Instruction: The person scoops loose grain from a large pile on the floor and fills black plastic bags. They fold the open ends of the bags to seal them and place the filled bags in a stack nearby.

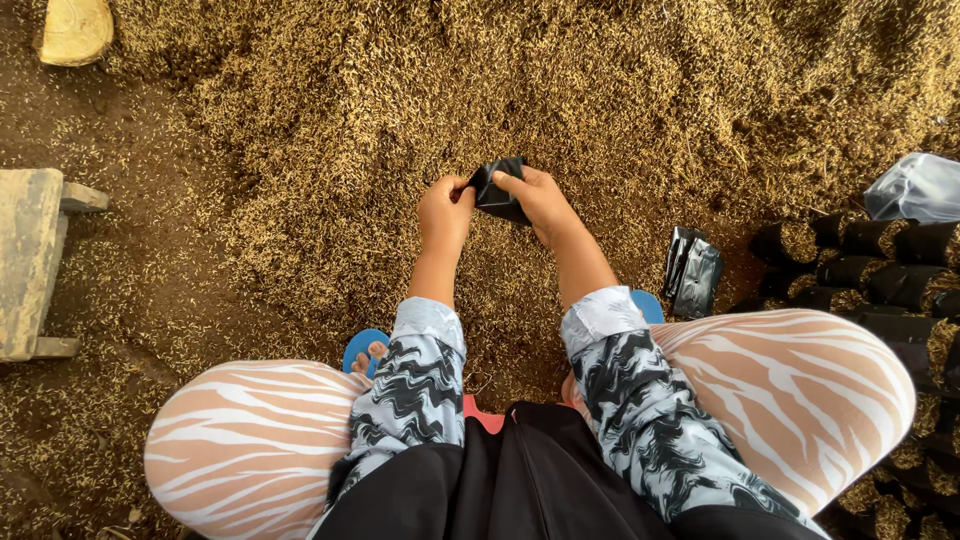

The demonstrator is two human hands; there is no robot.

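A broad heap of rice husks point(560, 90), dry, golden and chaffy, covers most of the ground and thins out to bare brown dirt at the left, so the loose material lies within arm's reach of the seated person. Their knees, in tan and white striped leggings, spread wide at the near edge, which leaves an open working gap between them over the husks. At the left edge stands a rough wooden stool point(28, 262), pale and worn, and a rounded block of wood point(76, 30) sits at the far left corner. At the right, rows of filled black bags point(880, 275) stand upright and packed against each other, their open tops showing husk; this looks like the way to keep them from tipping. Above them lies a crumpled clear plastic bag point(918, 186). Just left of the rows, a few flat empty black bags point(692, 270) lie glossy and creased on the husks. In the middle of the scene, low over the heap, the small black plastic bag point(497, 190) is held between both hands: the left hand point(445, 210) pinches its left edge with fingers closed, and the right hand point(540, 200) grips its right side, fingers curled over the film, apparently parting the mouth.
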